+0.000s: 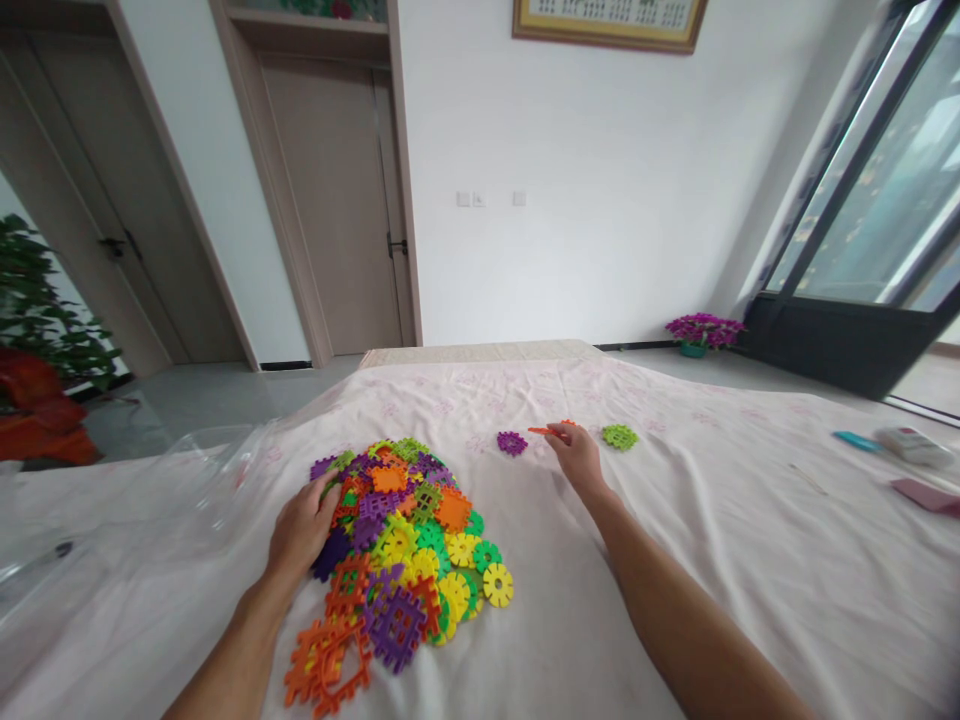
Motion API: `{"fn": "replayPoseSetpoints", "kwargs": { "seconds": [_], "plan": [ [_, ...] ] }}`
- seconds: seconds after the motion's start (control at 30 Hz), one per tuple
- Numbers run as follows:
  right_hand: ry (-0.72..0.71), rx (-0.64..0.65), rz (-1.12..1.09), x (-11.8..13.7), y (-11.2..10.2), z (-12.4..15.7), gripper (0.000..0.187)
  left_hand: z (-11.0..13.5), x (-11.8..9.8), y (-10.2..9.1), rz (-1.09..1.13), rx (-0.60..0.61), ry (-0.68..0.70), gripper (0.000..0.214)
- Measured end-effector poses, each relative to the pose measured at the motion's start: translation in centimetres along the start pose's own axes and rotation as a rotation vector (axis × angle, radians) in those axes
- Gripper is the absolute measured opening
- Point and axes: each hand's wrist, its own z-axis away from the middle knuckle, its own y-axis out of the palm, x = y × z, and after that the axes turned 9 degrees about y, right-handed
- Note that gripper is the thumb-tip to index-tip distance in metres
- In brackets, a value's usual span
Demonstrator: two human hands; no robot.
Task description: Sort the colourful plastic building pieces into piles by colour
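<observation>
A heap of flat plastic interlocking pieces (405,545) in orange, purple, yellow and green lies on a pale pink cloth (675,560). My left hand (301,528) rests on the heap's left edge with its fingers curled among the pieces. My right hand (576,452) is stretched far forward and pinches a small orange piece (541,431) at the fingertips. A lone purple piece (512,443) lies just left of that hand. Just right of it sits a lone green piece (619,436).
A clear plastic bag (150,500) lies at the cloth's left. Small items, one teal (855,440), sit at the far right edge. Beyond are two doors, a potted plant (37,330) on the left, purple flowers (703,330) and a glass door on the right.
</observation>
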Motion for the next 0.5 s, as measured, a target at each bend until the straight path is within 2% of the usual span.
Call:
{"fn": "replayPoseSetpoints", "kwargs": {
  "seconds": [0.03,0.1,0.27,0.33,0.43,0.5],
  "plan": [
    [-0.040,-0.073,0.081,-0.7,-0.3,-0.4,0.033,0.0,0.0,0.0,-0.001,0.001,0.002,0.056],
    [-0.098,-0.136,0.213,-2.0,-0.9,-0.8,0.037,0.0,-0.1,-0.1,-0.004,0.004,0.001,0.056],
    [-0.139,-0.026,0.542,-3.4,-1.8,-0.3,0.040,0.0,0.0,0.0,0.002,0.008,-0.008,0.056],
    [-0.137,-0.037,0.627,-3.1,-2.0,0.0,0.040,0.0,0.1,0.0,0.011,0.013,-0.009,0.056],
    [-0.162,-0.097,0.575,-1.8,-1.5,0.4,0.038,0.0,0.2,0.1,0.022,0.019,-0.006,0.057],
    [-0.185,-0.010,0.416,-0.2,-0.7,1.0,0.031,0.0,0.2,0.1,0.019,0.015,-0.005,0.056]
  ]
}}
